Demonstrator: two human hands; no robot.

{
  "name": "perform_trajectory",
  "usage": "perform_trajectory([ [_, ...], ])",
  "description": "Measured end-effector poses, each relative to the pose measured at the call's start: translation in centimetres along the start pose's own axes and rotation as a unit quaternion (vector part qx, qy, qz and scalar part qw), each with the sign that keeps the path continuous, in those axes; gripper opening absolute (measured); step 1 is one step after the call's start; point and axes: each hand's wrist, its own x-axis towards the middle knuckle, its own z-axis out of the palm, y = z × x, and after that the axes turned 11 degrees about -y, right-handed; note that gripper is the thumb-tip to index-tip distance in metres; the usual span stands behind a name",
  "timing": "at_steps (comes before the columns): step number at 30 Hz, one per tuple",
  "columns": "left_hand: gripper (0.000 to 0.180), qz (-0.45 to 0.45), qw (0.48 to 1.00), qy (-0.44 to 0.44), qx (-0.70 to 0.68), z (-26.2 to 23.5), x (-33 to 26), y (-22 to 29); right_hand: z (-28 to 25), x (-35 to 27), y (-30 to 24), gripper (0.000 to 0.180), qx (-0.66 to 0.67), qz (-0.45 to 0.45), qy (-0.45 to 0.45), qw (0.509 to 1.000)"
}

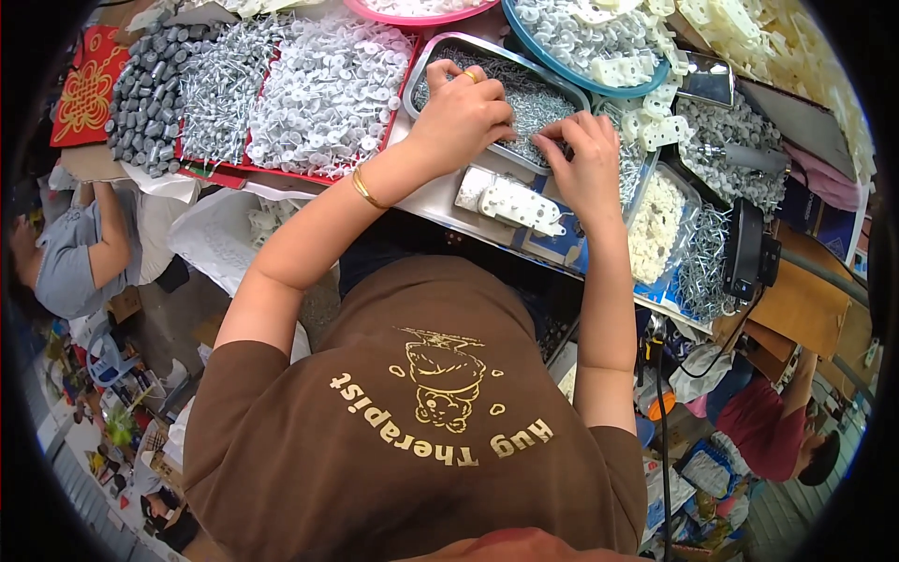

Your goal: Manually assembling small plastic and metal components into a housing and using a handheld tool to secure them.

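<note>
A silver metal tray (573, 89) at the middle of the bench holds a heap of small grey metal pieces (543, 105), too fine to name. Over its left side is my left hand (461, 110), fingers curled and pressed together near the pieces. At the tray's near right corner my right hand (585, 159) pinches with thumb and forefinger. Whatever lies in either set of fingertips is too small or hidden to make out. Just nearer to me, a white plastic part with holes (521, 206) rests on a small light-coloured block (475, 188), below and between my hands.
Left of the tray, red trays hold white plastic pieces (328, 89), metal screws (223, 98) and grey cylinders (145, 94). A blue basin (646, 86) and a pink basin (412, 19) stand behind. At right are a tub of cream pieces (658, 220), loose screws (704, 262) and a black device (747, 248). Other people sit at both sides.
</note>
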Motion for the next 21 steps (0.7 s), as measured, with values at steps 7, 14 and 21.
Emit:
perform_trajectory([
  [7,0.011,-0.032,0.998,-0.013,-0.048,-0.1,-0.3,0.3,0.4,-0.1,-0.3,0.014,-0.007,0.019,0.007,1.000],
  [14,0.009,-0.039,0.999,-0.024,-0.017,-0.7,0.0,0.2,0.3,-0.1,-0.6,0.014,-0.001,0.015,0.032,0.999],
  [21,0.011,-0.001,0.997,0.042,-0.059,0.5,-0.5,-0.8,-0.1,-0.6,-0.2,0.012,0.074,0.056,0.014,0.996],
])
